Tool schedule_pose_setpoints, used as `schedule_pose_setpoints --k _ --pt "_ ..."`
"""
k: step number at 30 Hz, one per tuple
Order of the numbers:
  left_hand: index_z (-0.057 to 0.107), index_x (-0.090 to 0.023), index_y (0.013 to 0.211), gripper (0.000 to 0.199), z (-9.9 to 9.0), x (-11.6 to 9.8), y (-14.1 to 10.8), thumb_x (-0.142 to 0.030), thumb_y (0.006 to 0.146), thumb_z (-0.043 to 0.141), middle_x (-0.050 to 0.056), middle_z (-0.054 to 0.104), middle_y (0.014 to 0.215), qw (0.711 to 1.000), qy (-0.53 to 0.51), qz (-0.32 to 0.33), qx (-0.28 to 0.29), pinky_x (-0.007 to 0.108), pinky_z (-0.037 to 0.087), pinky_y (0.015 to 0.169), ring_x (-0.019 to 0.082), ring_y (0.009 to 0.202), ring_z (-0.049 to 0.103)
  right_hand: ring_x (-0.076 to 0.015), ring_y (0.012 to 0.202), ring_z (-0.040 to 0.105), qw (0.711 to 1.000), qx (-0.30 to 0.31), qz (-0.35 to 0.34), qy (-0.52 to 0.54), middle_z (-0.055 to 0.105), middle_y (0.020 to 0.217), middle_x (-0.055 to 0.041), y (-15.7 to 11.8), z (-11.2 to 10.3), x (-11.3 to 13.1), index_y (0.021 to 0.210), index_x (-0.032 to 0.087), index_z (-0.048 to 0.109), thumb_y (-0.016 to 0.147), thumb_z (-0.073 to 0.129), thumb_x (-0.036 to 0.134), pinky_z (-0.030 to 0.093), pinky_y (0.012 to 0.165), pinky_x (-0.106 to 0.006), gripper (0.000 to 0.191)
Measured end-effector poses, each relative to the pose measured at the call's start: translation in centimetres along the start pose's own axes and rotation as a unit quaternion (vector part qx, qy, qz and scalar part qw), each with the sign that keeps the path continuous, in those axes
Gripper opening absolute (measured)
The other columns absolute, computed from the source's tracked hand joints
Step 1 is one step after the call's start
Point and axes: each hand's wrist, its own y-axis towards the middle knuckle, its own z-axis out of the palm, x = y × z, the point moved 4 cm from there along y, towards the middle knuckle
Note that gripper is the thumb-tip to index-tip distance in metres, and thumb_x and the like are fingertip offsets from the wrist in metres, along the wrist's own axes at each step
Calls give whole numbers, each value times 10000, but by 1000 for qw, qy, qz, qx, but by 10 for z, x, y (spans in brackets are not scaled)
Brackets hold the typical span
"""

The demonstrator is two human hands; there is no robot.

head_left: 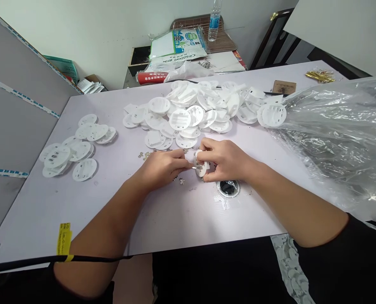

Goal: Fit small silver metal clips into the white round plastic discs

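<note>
The white counter [175,215] fills most of the view, with a large plastic bag [340,143] heaped along its right side. Across the back lies a big pile of white plastic discs [191,109], and a smaller pile of discs [74,147] sits well apart on the left. The left hand [162,166] and right hand [224,160] meet near the counter's middle, just in front of the big pile, holding a white disc [202,169] upright between them. The right fingers [208,155] curl around the disc and press it from above and behind, while the left fingers [183,162] are pinched together on a small metal piece [194,168] at its edge. Just beyond the right hand's lower edge lies a black-centred ring [228,188]. Tiny metal clips [145,155] are scattered near the left hand.
</note>
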Motion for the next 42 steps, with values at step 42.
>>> schedule_pose_setpoints --k 42 --pt "710 -258 864 341 8 -28 4 -49 733 475 -11 550 771 979 203 12 -15 258 77 468 91 517 150 -28 596 377 992 12 17 126 352 905 -5 -1 13 0 729 145 515 679 677 123 356 519 -207 171"
